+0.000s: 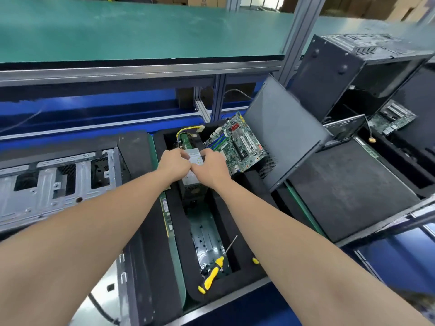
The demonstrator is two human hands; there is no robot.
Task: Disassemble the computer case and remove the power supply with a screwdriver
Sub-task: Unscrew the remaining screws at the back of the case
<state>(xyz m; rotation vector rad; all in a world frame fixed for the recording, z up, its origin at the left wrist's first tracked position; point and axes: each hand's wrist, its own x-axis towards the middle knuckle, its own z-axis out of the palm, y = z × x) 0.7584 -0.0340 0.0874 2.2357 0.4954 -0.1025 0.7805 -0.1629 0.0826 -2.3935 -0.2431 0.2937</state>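
A grey power supply (pixel 196 158) with a white label stands in a black foam tray (pixel 235 278) at the centre. My left hand (pixel 174 164) grips its left side and my right hand (pixel 211 166) grips its right side, fingers curled over the top. Yellow and black cables (pixel 186 131) run from its far end. A yellow-handled screwdriver (pixel 213 271) lies at the near end of the tray. The stripped computer case (pixel 56 182) lies on its side at the left.
A green motherboard (pixel 237 142) leans against a dark side panel (pixel 280 135) right of the tray. Another black case (pixel 348 67) and a second motherboard (pixel 393 118) sit at the far right. A green shelf (pixel 117 31) spans the back.
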